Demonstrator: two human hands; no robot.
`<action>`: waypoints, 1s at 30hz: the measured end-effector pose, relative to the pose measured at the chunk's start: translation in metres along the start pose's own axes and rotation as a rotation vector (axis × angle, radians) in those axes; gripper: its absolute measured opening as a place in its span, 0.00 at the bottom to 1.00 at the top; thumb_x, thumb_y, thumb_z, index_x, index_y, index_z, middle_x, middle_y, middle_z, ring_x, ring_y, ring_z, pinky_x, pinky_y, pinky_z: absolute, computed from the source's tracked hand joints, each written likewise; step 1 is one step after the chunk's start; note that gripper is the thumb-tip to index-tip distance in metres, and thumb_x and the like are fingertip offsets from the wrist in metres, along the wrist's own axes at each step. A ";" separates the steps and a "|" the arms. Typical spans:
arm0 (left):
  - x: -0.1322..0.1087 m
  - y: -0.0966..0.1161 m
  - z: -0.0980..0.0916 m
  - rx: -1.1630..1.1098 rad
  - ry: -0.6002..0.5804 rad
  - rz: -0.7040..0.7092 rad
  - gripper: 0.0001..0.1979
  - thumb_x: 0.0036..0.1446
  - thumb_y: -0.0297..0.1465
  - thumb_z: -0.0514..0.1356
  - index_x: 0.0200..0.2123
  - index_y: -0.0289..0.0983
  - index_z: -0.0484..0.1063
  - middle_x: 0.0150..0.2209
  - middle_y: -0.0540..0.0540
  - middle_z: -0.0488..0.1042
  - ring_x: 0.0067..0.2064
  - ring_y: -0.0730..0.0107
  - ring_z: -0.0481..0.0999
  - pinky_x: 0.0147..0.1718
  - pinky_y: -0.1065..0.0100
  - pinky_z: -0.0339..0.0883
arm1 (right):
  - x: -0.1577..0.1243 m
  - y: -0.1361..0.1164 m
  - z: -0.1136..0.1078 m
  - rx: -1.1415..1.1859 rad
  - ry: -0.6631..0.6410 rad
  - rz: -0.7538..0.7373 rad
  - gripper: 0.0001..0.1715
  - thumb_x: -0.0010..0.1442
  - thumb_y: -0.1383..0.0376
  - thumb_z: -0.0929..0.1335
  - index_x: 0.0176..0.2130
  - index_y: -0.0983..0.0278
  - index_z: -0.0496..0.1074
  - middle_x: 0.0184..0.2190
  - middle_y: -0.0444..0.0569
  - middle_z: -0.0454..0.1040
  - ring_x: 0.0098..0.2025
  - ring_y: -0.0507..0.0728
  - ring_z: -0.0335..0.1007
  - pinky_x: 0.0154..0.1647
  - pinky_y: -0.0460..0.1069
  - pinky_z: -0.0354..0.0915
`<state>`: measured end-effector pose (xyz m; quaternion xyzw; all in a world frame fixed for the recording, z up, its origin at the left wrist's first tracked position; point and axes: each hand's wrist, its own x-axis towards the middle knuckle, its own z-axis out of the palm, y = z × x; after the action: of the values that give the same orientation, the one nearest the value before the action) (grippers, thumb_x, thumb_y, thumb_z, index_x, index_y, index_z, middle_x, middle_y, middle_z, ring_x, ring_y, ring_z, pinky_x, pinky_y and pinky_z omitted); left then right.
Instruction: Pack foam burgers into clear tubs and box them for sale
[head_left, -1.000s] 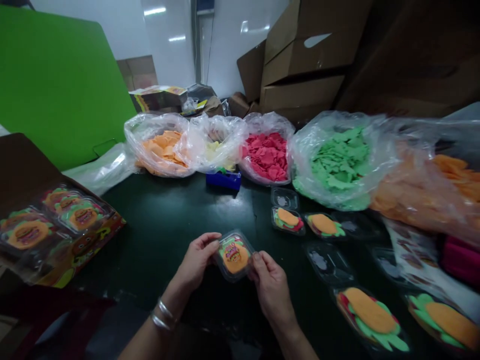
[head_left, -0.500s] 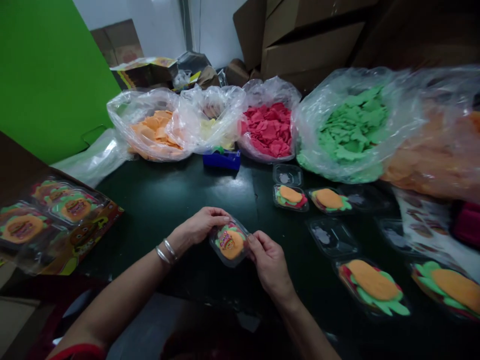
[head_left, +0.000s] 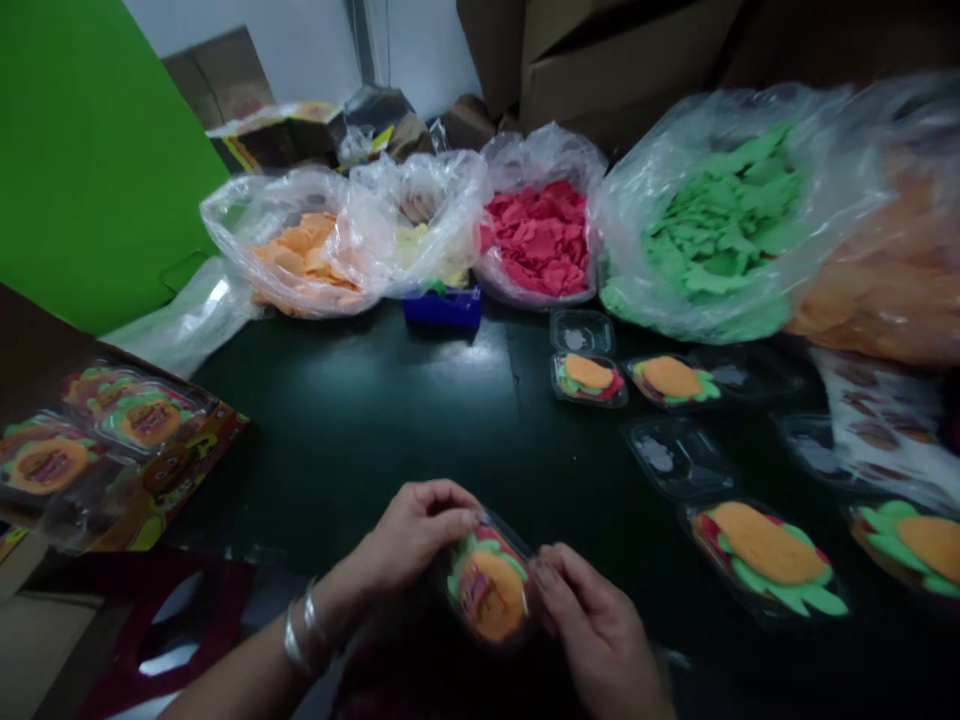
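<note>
A clear plastic clamshell box (head_left: 495,598) is tilted near the table's front edge, with an orange, green and red burger-shaped filling inside and a printed label on its lid. My left hand (head_left: 424,535) grips its upper left side, thumb on top. At the right edge of the box, my right hand (head_left: 596,625) has thumb and fingers pinched together on the rim. To the right lie open clamshell boxes with similar fillings, among them a burger-shaped filling (head_left: 769,555) and a smaller one (head_left: 589,375).
Clear bags along the back hold orange pieces (head_left: 307,250), red pieces (head_left: 536,240) and green pieces (head_left: 724,215). A blue tape dispenser (head_left: 442,306) stands before them. On the left is a printed carton (head_left: 187,475) of closed boxes; a sticker sheet (head_left: 885,425) lies right.
Both hands have moved down and nearer to me with the clamshell box, and slightly right. My view has shifted a little. The other boxes and bags stay in place.
</note>
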<state>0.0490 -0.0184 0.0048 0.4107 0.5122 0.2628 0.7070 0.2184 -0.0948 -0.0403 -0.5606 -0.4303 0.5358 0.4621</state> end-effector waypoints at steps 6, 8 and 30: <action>-0.065 -0.042 0.018 0.181 -0.157 0.061 0.05 0.50 0.32 0.64 0.30 0.37 0.79 0.32 0.46 0.76 0.36 0.67 0.73 0.37 0.70 0.63 | -0.085 0.031 -0.021 -0.103 -0.127 -0.001 0.21 0.64 0.53 0.61 0.24 0.62 0.63 0.23 0.43 0.63 0.26 0.53 0.60 0.27 0.46 0.58; -0.070 -0.052 0.022 0.230 -0.239 0.015 0.06 0.51 0.32 0.63 0.31 0.36 0.78 0.32 0.46 0.77 0.35 0.67 0.72 0.37 0.70 0.64 | -0.098 0.038 -0.029 -0.196 -0.198 -0.006 0.22 0.65 0.54 0.60 0.24 0.62 0.63 0.21 0.43 0.62 0.25 0.52 0.60 0.26 0.45 0.57; -0.107 -0.064 0.029 0.642 -0.397 0.195 0.10 0.61 0.29 0.54 0.35 0.34 0.75 0.33 0.45 0.74 0.35 0.70 0.71 0.36 0.71 0.62 | -0.114 0.025 -0.017 -0.286 -0.361 -0.249 0.09 0.63 0.66 0.61 0.30 0.62 0.64 0.25 0.43 0.67 0.27 0.51 0.65 0.27 0.44 0.58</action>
<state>0.0372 -0.1454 0.0085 0.7005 0.3801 0.0704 0.5999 0.2286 -0.2126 -0.0415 -0.4583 -0.6426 0.5000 0.3563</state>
